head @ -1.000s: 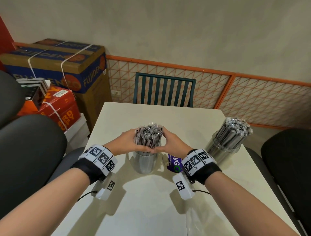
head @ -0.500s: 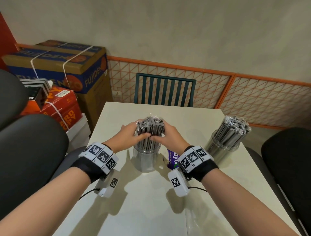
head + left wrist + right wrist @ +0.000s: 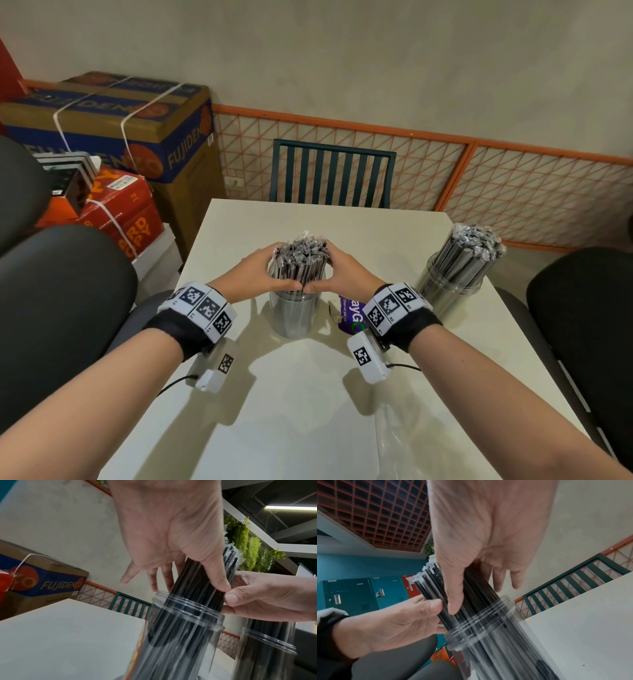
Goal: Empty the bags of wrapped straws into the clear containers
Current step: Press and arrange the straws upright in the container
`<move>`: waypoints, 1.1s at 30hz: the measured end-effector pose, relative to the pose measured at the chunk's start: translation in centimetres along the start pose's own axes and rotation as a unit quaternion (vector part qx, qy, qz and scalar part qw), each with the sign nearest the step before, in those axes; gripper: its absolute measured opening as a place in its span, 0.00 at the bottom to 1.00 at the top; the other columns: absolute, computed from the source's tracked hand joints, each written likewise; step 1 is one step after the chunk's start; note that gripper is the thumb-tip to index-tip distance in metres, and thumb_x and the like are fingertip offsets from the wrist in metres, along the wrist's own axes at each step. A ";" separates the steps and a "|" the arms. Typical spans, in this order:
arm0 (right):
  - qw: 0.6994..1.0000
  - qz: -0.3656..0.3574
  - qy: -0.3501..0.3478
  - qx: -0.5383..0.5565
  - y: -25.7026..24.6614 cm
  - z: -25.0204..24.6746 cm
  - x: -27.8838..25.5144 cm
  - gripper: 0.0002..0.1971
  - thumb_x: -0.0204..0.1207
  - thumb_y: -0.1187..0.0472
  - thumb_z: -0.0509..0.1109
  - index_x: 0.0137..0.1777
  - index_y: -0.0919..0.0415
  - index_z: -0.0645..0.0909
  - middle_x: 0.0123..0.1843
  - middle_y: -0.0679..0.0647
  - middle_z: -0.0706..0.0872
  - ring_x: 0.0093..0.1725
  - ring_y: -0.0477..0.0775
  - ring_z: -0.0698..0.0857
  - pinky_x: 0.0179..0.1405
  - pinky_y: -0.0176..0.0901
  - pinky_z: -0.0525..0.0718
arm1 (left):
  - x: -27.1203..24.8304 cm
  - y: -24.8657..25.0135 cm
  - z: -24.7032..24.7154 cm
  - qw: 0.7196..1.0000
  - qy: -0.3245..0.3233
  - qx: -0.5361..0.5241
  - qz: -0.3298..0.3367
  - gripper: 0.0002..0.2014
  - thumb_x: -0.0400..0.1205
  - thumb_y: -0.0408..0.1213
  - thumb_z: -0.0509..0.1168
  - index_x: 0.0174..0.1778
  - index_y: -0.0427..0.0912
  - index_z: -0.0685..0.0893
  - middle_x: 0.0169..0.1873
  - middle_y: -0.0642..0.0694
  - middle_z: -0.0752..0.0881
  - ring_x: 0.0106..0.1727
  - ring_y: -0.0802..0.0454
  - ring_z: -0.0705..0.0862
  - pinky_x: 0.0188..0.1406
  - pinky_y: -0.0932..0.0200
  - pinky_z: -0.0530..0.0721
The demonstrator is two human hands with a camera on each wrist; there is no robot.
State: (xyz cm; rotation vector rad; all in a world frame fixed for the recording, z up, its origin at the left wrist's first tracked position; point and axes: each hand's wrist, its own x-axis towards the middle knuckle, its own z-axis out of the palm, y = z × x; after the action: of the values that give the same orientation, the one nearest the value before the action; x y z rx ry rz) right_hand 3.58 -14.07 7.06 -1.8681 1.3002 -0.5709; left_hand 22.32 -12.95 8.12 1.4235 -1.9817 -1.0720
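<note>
Head view: left hand and right hand wrap the bundle of wrapped straws from either side, thumbs meeting in front. Bundle stands upright in the near clear container at table centre. Risk: uneven squeeze tips the light container, or loosening lets outer straws splay over the rim

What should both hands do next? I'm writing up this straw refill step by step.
Probably ease the bundle of wrapped straws down and let go: left hand and right hand encircle it, its lower ends already inside the clear container.
</note>
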 end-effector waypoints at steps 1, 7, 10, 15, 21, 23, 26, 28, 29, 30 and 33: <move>1.000 0.001 0.000 -0.002 0.0 0.0 0.0 0.41 0.64 0.61 0.81 0.76 0.58 0.64 0.73 0.55 0.78 0.73 0.53 0.75 0.75 0.54 0.72 | -0.1 0.1 -0.1 1.000 0.001 -0.001 0.002 0.34 0.71 0.40 0.76 0.73 0.46 0.70 0.58 0.56 0.76 0.60 0.59 0.74 0.60 0.64 0.70; 1.000 0.008 -0.006 -0.012 0.1 -0.2 -0.2 0.41 0.65 0.61 0.81 0.76 0.57 0.63 0.73 0.55 0.77 0.72 0.54 0.76 0.74 0.53 0.73 | 0.0 -0.3 -0.3 1.000 0.006 0.002 0.011 0.35 0.71 0.41 0.76 0.73 0.47 0.70 0.64 0.52 0.77 0.62 0.58 0.73 0.61 0.63 0.70; 1.000 0.002 -0.010 -0.015 0.3 -0.4 -0.4 0.43 0.65 0.63 0.81 0.77 0.58 0.61 0.75 0.55 0.75 0.74 0.53 0.73 0.76 0.51 0.70 | -0.1 -0.6 -0.6 1.000 0.013 0.017 0.012 0.36 0.70 0.43 0.76 0.73 0.47 0.69 0.69 0.50 0.76 0.64 0.59 0.71 0.65 0.62 0.68; 1.000 0.002 -0.004 -0.029 0.5 -1.3 -1.1 0.43 0.67 0.66 0.79 0.79 0.60 0.59 0.79 0.56 0.70 0.79 0.52 0.68 0.79 0.45 0.64 | -1.2 -1.1 -1.2 0.999 0.024 0.036 -0.006 0.38 0.71 0.47 0.74 0.76 0.47 0.66 0.67 0.56 0.72 0.66 0.63 0.66 0.66 0.64 0.64; 0.999 0.012 0.016 -0.050 0.6 -2.6 -3.9 0.37 0.72 0.67 0.74 0.78 0.60 0.59 0.78 0.54 0.72 0.77 0.54 0.70 0.73 0.41 0.67 | -4.0 -2.0 -0.9 0.996 0.060 0.035 -0.061 0.24 0.74 0.50 0.70 0.61 0.46 0.73 0.58 0.52 0.77 0.61 0.56 0.74 0.56 0.64 0.72; 0.999 0.020 0.033 -0.019 0.8 -3.1 -5.7 0.32 0.74 0.66 0.72 0.76 0.60 0.63 0.74 0.55 0.76 0.73 0.53 0.74 0.71 0.42 0.71 | -5.3 -1.9 -0.2 0.994 0.056 0.025 -0.085 0.17 0.76 0.51 0.67 0.53 0.45 0.76 0.52 0.48 0.81 0.54 0.52 0.78 0.46 0.66 0.76; 0.999 0.033 0.036 0.009 1.7 -4.3 -9.8 0.20 0.78 0.65 0.68 0.69 0.58 0.71 0.60 0.55 0.85 0.53 0.51 0.85 0.57 0.42 0.82 | -7.2 -1.3 2.0 0.990 -0.026 0.036 -0.135 0.14 0.79 0.52 0.62 0.48 0.44 0.77 0.47 0.47 0.83 0.47 0.52 0.82 0.43 0.60 0.81; 0.999 0.048 0.010 0.017 3.0 -5.3 -13.1 0.14 0.79 0.66 0.66 0.63 0.59 0.76 0.53 0.59 0.88 0.44 0.51 0.87 0.45 0.37 0.83 | -8.2 -0.7 4.2 0.977 -0.110 0.049 -0.174 0.13 0.80 0.53 0.61 0.48 0.46 0.76 0.49 0.46 0.84 0.49 0.52 0.84 0.42 0.59 0.82; 0.998 0.059 -0.003 0.020 3.9 -5.9 -14.8 0.12 0.79 0.66 0.65 0.61 0.60 0.77 0.51 0.60 0.89 0.42 0.52 0.88 0.40 0.35 0.82 | -8.6 -0.3 5.6 0.969 -0.150 0.051 -0.191 0.13 0.80 0.53 0.60 0.48 0.46 0.76 0.51 0.46 0.84 0.51 0.52 0.85 0.42 0.60 0.82; 0.997 0.075 -0.015 0.023 5.0 -6.6 -16.5 0.10 0.79 0.67 0.64 0.59 0.60 0.78 0.50 0.60 0.89 0.40 0.53 0.88 0.37 0.34 0.81 | -8.9 0.0 7.1 0.960 -0.184 0.054 -0.206 0.14 0.80 0.54 0.60 0.49 0.47 0.76 0.53 0.47 0.83 0.53 0.52 0.85 0.41 0.60 0.82; 0.989 0.145 -0.022 0.013 8.7 -9.2 -21.5 0.09 0.81 0.66 0.63 0.59 0.60 0.78 0.49 0.55 0.89 0.39 0.50 0.87 0.36 0.35 0.81 | -9.1 1.4 11.6 0.940 -0.241 0.073 -0.230 0.18 0.80 0.56 0.59 0.57 0.47 0.76 0.60 0.45 0.82 0.54 0.52 0.83 0.42 0.61 0.81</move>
State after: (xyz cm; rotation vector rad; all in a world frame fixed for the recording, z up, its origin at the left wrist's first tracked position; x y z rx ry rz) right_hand -16.23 1.07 7.04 -1.6203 1.4943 -0.3897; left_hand 16.09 -0.52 3.05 1.9103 -2.1377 -1.6365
